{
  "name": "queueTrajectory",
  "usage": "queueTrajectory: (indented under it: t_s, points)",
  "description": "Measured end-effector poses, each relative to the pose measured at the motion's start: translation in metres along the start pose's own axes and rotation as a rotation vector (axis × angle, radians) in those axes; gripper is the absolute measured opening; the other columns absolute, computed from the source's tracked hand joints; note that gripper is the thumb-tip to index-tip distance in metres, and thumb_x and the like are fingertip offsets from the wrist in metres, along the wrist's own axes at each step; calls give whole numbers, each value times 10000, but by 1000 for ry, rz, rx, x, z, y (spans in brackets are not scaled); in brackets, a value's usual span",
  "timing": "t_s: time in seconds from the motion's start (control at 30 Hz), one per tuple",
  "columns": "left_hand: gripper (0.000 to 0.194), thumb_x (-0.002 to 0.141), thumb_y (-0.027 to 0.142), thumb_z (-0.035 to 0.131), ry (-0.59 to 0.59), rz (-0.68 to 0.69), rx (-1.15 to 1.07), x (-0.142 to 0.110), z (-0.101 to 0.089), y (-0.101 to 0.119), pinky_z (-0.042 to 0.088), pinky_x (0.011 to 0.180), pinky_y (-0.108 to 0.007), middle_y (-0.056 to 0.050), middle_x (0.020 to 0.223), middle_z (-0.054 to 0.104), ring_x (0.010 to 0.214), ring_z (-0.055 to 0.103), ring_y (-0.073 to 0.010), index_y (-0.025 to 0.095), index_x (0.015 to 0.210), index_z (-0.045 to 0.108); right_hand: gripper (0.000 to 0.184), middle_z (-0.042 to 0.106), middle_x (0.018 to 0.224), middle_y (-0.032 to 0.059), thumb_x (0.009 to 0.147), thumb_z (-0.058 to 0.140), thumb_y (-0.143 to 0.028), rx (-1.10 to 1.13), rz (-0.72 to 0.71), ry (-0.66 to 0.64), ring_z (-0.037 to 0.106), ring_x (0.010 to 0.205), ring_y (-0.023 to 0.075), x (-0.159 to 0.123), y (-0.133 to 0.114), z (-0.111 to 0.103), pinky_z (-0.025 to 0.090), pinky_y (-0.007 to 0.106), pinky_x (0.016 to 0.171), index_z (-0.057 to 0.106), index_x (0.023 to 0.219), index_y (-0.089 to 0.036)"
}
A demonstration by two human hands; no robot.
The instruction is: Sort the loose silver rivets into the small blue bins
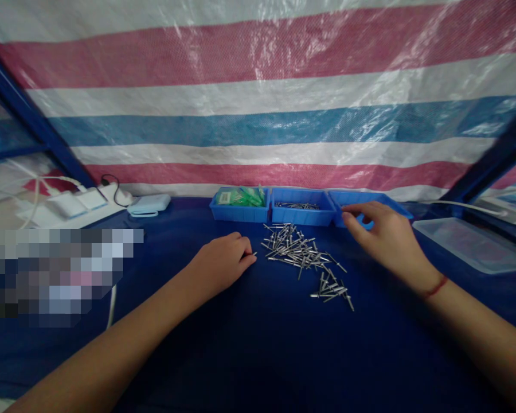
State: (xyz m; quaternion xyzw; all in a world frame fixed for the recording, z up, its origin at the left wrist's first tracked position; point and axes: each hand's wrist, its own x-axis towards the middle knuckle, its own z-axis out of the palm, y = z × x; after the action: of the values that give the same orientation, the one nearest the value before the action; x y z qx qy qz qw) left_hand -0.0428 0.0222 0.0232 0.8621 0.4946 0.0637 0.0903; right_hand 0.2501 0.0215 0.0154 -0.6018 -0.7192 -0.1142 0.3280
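Note:
My left hand [223, 261] rests low over the table, thumb and forefinger closed on a small blind rivet [254, 253] whose tip sticks out. Just right of it lies a loose pile of silver blind rivets [294, 248], with a smaller cluster of rivets [333, 288] nearer to me. My right hand [384, 235] hovers over the front of the right-hand blue bin [395, 205], thumb and forefinger tips brought together. Whether anything sits between those tips I cannot make out. The middle blue bin [303, 217] holds more rivets.
Green packets [243, 197] fill the left blue bin [241, 214]. A clear plastic lid [473, 244] lies at right. On the left are a power strip [83, 212], a light blue case [149, 205], a white cable [112, 307] and a blurred-out area. Striped sheeting [258, 132] hangs behind.

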Motion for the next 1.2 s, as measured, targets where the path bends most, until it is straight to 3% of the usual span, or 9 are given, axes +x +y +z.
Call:
queueTrajectory:
  t_s: [0.07, 0.17, 0.27, 0.4, 0.47, 0.63, 0.83, 0.97, 1.2]
  points:
    - [206, 871, 278, 447, -2, 17, 10, 1, 1, 1, 429, 689, -316, -67, 863, 608, 750, 597, -204, 157, 820, 605, 220, 669, 846, 94, 852, 492, -310, 52, -21, -26, 602, 731, 236, -3, -11, -2, 450, 374, 674, 662, 896, -178]
    - [199, 887, 259, 427, 84, 59, -73, 3, 4, 5, 425, 702, -318, -60, 858, 627, 765, 601, -202, 158, 841, 592, 167, 671, 823, 62, 848, 507, -285, 168, -74, -82, 612, 733, 210, -10, -30, -4, 463, 349, 680, 654, 841, -206]
    - [170, 888, 268, 444, 156, 97, -311, 4, 7, 13, 430, 711, -292, -30, 848, 663, 770, 617, -177, 173, 891, 585, 155, 681, 843, 46, 857, 504, -254, 297, -155, -183, 622, 784, 191, -19, -50, -4, 474, 334, 722, 654, 837, -219]
    - [243, 879, 253, 471, 154, 105, -603, 2, 8, 25, 450, 770, -282, -27, 955, 687, 846, 632, -161, 196, 1095, 566, 176, 676, 812, 38, 867, 495, -241, 398, -229, -317, 618, 752, 172, -27, -67, -5, 475, 323, 697, 668, 852, -208]
    - [255, 893, 248, 447, 139, 115, -701, 1, 9, 29, 450, 796, -283, -34, 977, 681, 881, 627, -157, 192, 1108, 572, 174, 672, 802, 35, 867, 497, -231, 426, -242, -344, 615, 749, 169, -29, -70, -5, 473, 321, 701, 670, 865, -211]
    - [190, 900, 285, 439, 180, 97, -958, 2, 13, 33, 459, 771, -260, -38, 932, 664, 876, 615, -145, 160, 956, 570, 159, 670, 793, 30, 854, 516, -218, 508, -214, -357, 617, 728, 152, -30, -71, -2, 480, 287, 665, 671, 890, -212]
    - [143, 839, 300, 542, 268, 81, -1056, 1, 14, 35, 452, 684, -226, -3, 852, 623, 782, 588, -120, 174, 902, 565, 173, 658, 784, 21, 816, 600, -310, 632, -95, -362, 592, 654, 125, -35, -74, 4, 478, 250, 583, 668, 933, -202]
    - [154, 816, 313, 573, 199, 59, -1133, -2, 15, 39, 454, 634, -234, 19, 712, 607, 679, 587, -114, 174, 879, 555, 168, 657, 756, 18, 823, 595, -326, 732, -31, -331, 578, 617, 121, -37, -77, 4, 475, 254, 559, 673, 903, -200]
    - [162, 789, 315, 589, 82, 16, -1173, 0, 19, 43, 458, 626, -252, 16, 655, 590, 633, 577, -114, 157, 812, 563, 126, 669, 718, 21, 807, 616, -308, 870, 78, -224, 648, 762, 181, -36, -80, 0, 530, 316, 671, 691, 840, -211]
